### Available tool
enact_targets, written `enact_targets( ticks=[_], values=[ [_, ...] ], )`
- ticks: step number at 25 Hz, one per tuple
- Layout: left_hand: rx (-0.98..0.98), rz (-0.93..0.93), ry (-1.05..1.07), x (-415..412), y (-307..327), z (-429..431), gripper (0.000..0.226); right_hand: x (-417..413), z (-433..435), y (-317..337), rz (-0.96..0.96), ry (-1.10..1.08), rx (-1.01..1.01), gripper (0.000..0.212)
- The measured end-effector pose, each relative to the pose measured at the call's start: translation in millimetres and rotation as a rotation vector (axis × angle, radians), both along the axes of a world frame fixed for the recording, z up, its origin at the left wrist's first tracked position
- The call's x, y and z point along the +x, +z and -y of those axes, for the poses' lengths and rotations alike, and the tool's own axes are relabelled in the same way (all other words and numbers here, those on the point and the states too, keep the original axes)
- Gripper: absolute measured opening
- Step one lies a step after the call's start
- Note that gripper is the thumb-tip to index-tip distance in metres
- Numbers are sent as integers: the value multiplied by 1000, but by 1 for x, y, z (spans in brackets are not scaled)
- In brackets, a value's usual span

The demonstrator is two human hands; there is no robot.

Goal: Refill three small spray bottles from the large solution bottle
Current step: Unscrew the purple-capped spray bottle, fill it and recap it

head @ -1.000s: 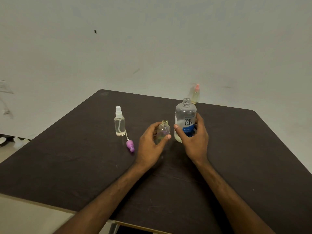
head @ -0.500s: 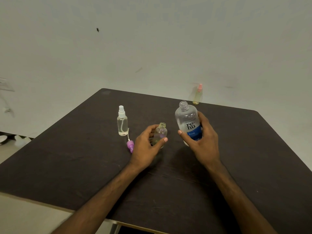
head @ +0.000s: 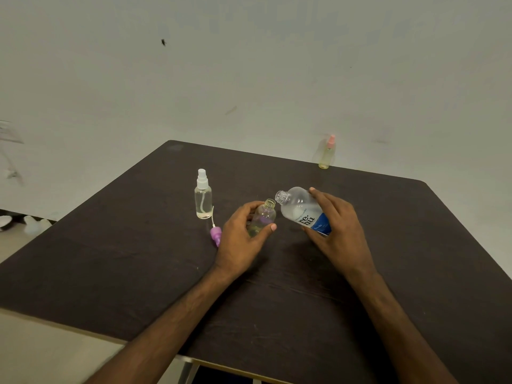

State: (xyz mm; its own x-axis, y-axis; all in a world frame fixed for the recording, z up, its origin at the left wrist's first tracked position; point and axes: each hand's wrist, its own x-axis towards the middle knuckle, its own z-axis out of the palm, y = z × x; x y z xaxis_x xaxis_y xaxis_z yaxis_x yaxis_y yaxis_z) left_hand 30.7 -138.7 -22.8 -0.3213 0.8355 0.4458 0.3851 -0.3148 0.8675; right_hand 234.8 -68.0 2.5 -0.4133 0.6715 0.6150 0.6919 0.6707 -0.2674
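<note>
Nearby sit a white-capped clear spray bottle (head: 203, 196) and a purple pump head (head: 215, 236); the left hand (head: 238, 242) grips the small uncapped clear bottle (head: 266, 215), the right hand (head: 341, 231) the tilted large blue-labelled bottle (head: 298, 207).

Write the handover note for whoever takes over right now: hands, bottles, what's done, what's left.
Left hand grips the open small bottle, roughly upright.
Right hand holds the large solution bottle, uncapped and tilted, its neck beside the small bottle's mouth; no stream visible.
Purple spray cap lies on the table left of the left hand. White-capped bottle stands beyond it; pink-capped bottle stands at the far edge.
Done: this bottle opened, pour lined up.
Left: pour, refit the purple cap. Whether the other two need filling I cannot tell.
</note>
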Motion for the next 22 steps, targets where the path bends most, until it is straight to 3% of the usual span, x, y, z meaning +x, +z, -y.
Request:
enact_targets(
  ticks=[22],
  values=[
    [-15,-86,43,-1,-1,-1,50,4,-10,3,89,-30,216,85]
  ],
)
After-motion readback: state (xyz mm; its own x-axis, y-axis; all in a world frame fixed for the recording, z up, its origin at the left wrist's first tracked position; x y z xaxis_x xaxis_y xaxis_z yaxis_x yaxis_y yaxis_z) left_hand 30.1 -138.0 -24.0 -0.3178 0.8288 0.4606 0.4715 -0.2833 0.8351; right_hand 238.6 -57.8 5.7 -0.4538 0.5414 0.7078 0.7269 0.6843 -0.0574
